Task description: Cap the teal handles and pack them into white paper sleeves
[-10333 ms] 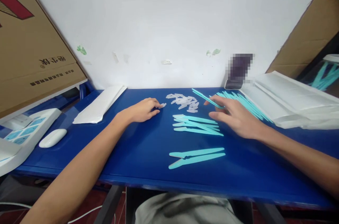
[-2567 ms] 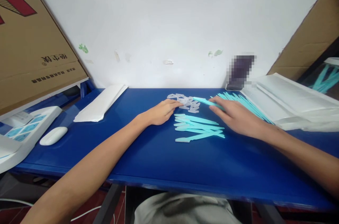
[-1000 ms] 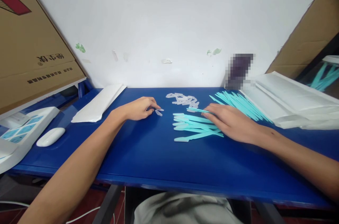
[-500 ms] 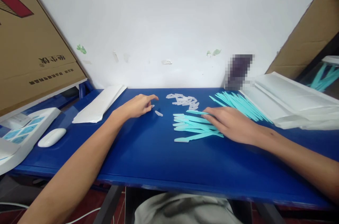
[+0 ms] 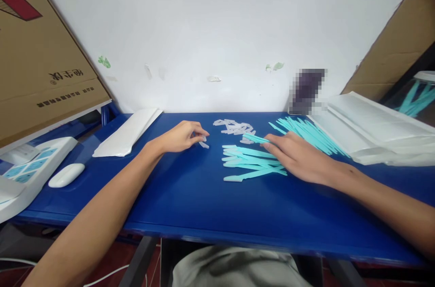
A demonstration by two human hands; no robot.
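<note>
My left hand (image 5: 181, 136) is closed in a pinch on a small clear plastic cap (image 5: 204, 137), just above the blue table. Another clear cap (image 5: 203, 145) lies right below those fingertips. Between thumb and fingers, my right hand (image 5: 292, 153) grips a turquoise eyebrow razor (image 5: 254, 138), its head pointing left. Below it several turquoise eyebrow razors (image 5: 244, 160) lie loosely fanned, heads to the left, with their right ends partly under my hand. Behind the held razor rests a small pile of clear caps (image 5: 234, 126).
More turquoise razors (image 5: 307, 135) are heaped at the back right, beside white plastic sleeves (image 5: 380, 124). To the left are flat white packets (image 5: 127, 135), a white mouse-shaped object (image 5: 67, 175) and a power strip (image 5: 41, 165). A cardboard box (image 5: 44, 51) leans at far left, and a white wall (image 5: 204, 29) closes the back.
My left fingers have closed from a spread pose into a pinch on the clear cap. The razor in my right hand has risen slightly and turned, its head now before the cap pile.
</note>
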